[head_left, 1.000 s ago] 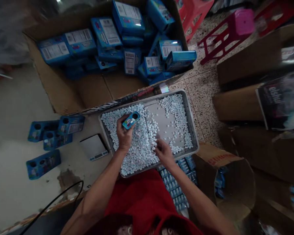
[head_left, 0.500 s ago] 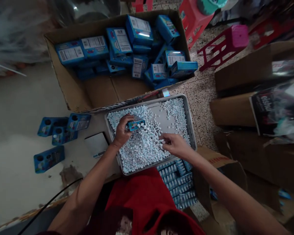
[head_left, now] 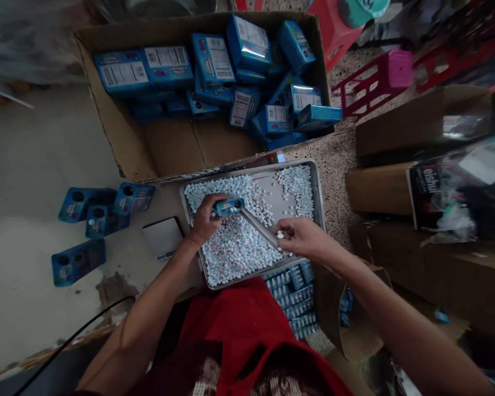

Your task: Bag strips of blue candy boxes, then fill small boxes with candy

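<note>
Left hand: grasping small blue box point(head_left: 227, 207) by its left end; hand point(head_left: 207, 219) above tablets, left half of tray.
Right hand: fingers curled around near end of long silver tool point(head_left: 258, 226); hand point(head_left: 301, 236) over tray's right half, toward near edge.
Small blue box: above left half of tray, labelled face up, dark hole at right end.
Silver tool: slants from right hand up-left, tip at box's hole; can't tell if tip is inside. White tablets at hand end.
Tray point(head_left: 279, 206): metal, shallow, bare patch right of middle.
Tablets point(head_left: 231, 253): white and pale blue, heaped over left half, thinner along right edge and far right corner.
Scale point(head_left: 163, 236): on worktop point(head_left: 25, 192), just beside tray's left edge.
Four blue boxes point(head_left: 78, 261): on worktop, left of scale; three bunched, one nearer worktop's near edge.
Carton point(head_left: 173, 143): beyond tray's far edge, blue packages point(head_left: 167, 63) piled along its far side.
Packs point(head_left: 297, 308): blue-white rows below tray's near edge.
Stool point(head_left: 399, 69): magenta, right of carton.
</note>
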Demonstrator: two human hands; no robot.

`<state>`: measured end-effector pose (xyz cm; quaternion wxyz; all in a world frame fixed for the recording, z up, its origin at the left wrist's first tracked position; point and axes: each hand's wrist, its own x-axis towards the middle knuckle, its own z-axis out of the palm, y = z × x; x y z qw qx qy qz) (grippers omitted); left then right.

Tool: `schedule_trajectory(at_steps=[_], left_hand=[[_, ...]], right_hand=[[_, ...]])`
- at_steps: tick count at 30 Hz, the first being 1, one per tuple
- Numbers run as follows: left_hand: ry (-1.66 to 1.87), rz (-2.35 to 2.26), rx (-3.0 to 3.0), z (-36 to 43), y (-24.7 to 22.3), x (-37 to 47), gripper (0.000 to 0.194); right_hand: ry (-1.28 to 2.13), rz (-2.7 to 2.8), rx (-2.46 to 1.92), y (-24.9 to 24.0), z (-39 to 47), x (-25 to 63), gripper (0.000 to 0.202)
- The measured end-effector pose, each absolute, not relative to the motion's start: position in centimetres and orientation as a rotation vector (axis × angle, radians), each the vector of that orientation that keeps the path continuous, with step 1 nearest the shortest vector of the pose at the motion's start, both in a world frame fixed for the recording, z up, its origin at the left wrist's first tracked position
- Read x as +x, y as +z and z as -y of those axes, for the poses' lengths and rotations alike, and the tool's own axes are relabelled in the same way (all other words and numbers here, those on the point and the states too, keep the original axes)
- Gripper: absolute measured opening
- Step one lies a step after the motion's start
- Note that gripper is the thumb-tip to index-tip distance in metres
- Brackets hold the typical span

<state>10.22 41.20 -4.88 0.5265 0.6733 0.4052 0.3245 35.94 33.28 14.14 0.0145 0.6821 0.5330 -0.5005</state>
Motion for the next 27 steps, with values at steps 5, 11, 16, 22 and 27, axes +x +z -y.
schedule_trajectory(at_steps=[5,11,16,22,27], left_hand=[[0.962,-1.212,1.480,-38.1,-6.1,10.0,0.049],[1.197,-1.248,1.502,-35.3,-9.1,14.9,0.046],[1.108,-1.197,1.479,-34.1,-8.8,20.5,0.045],[1.038,-1.234,1.216,-35.2,-5.1,21.1,0.044],[0.975,-1.165,1.268,-38.2,-3.5,16.8,0.043]], right_hand=[[-0.728,-1.369,2.432,6.0,-23.9,37.4,0.027],[-0.586,-1.408,2.499,-3.4,-18.7,33.2,0.032],[-0.945,-1.417,2.738,-5.2,-21.7,28.6,0.027],[-1.584,-1.278,2.997,-4.5,-22.0,29.8,0.024],[-2.110,-1.207,2.923,1.0,-20.6,32.5,0.021]])
